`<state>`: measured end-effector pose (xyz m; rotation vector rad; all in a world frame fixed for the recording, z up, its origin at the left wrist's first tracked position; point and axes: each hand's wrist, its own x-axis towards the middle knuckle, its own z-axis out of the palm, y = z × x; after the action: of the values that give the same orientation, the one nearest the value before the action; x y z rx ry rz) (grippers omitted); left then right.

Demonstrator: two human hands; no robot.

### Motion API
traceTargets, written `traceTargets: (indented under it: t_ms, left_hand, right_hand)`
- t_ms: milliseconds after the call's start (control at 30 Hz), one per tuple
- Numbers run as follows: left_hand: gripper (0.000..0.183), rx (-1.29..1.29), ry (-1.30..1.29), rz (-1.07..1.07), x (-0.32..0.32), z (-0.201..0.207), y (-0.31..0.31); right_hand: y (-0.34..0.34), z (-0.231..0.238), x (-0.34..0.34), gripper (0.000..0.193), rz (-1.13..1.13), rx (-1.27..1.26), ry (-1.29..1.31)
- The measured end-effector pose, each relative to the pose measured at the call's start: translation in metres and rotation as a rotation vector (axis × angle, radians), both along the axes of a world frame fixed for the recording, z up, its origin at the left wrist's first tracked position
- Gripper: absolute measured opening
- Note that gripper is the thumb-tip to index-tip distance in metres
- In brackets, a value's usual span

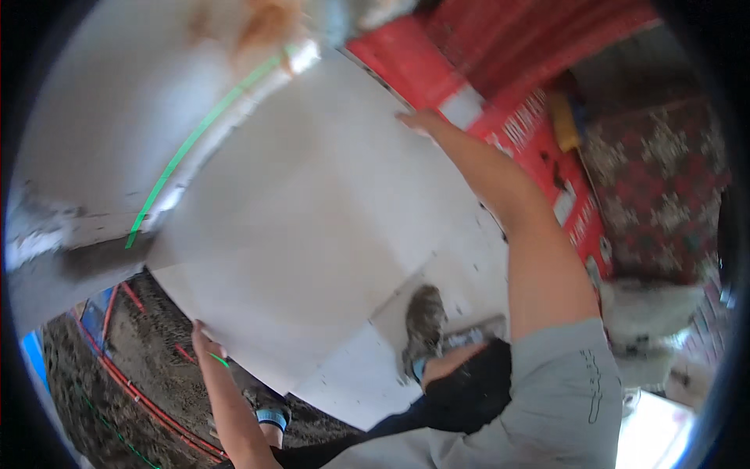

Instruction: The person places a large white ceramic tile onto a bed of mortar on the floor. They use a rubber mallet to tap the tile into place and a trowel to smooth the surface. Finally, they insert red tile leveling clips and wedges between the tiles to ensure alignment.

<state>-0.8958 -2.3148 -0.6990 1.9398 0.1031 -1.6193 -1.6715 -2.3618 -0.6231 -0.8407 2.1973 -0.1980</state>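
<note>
A large pale tile (305, 195) lies in front of me, tilted or flat, I cannot tell which. My left hand (206, 344) grips its near left edge, with the fingers partly hidden at the rim. At the far right edge, my right hand (422, 123) also holds the tile, slightly blurred, its fingertips at the border. The tile's far edge runs beside the wall's foot. Closer to me, other pale tiles (351, 383) are laid, and my muddy shoe (424, 320) stands on one of them.
A green laser line (183, 144) runs along the wall base. Red pipes (129, 383) cross the dark, rough mortar (156, 344) at left. Red boxes (539, 148) and a patterned rug (656, 187) stand at right. A flat grey object (476, 328) lies by my shoe.
</note>
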Motion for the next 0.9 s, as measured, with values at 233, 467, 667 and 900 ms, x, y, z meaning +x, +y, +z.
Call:
traceTargets:
  t_ms: [233, 467, 667, 900]
  left_hand:
    - [0.065, 0.164, -0.016, 0.098, -0.009, 0.011, -0.01]
    - [0.066, 0.22, -0.043, 0.013, -0.028, 0.008, -0.013]
    - [0.067, 0.277, -0.128, 0.028, -0.039, 0.011, -0.014]
    - [0.07, 0.3, -0.208, 0.071, -0.022, 0.015, -0.028]
  right_hand:
    - [-0.003, 0.001, -0.002, 0.08, -0.151, 0.07, -0.092]
    - [-0.003, -0.02, -0.024, 0.081, -0.147, 0.087, -0.077]
    - [0.008, 0.008, -0.018, 0.058, 0.206, -0.003, 0.289]
    - [0.062, 0.197, 0.016, 0.047, 0.231, -0.706, 0.347]
